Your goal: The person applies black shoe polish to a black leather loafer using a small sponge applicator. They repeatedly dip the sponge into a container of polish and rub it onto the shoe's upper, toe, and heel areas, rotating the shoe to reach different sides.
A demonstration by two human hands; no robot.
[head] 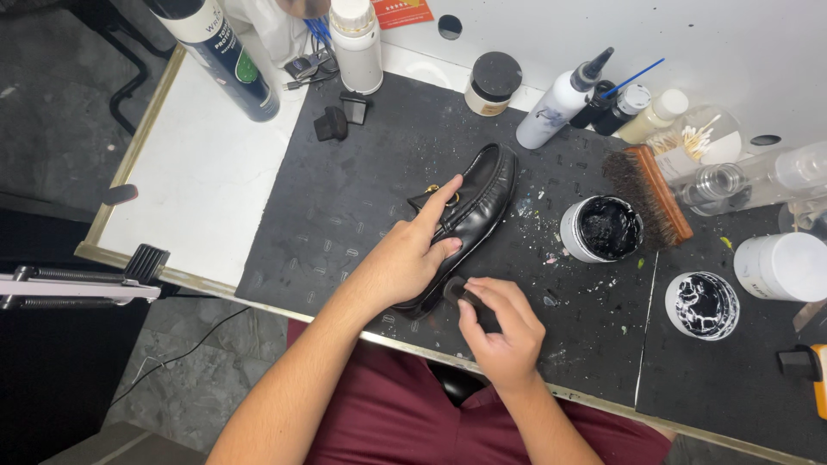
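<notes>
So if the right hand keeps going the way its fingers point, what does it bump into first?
Most likely the black shoe. The right hand points up-left with a small dark applicator at its fingertips, already at the shoe's heel end, which the left hand steadies.

Both forearms bare to past the elbows, no sleeves in view. Left hand (405,258) and right hand (504,331): no gloves, rings, watch or wristbands visible. Nails short, unpainted. Some dark smudging on right fingertips (465,301), approx. Lap at 6 o'clock of frame covered in dark red/maroon fabric, plain, slightly creased, no print or pockets seen.
</notes>
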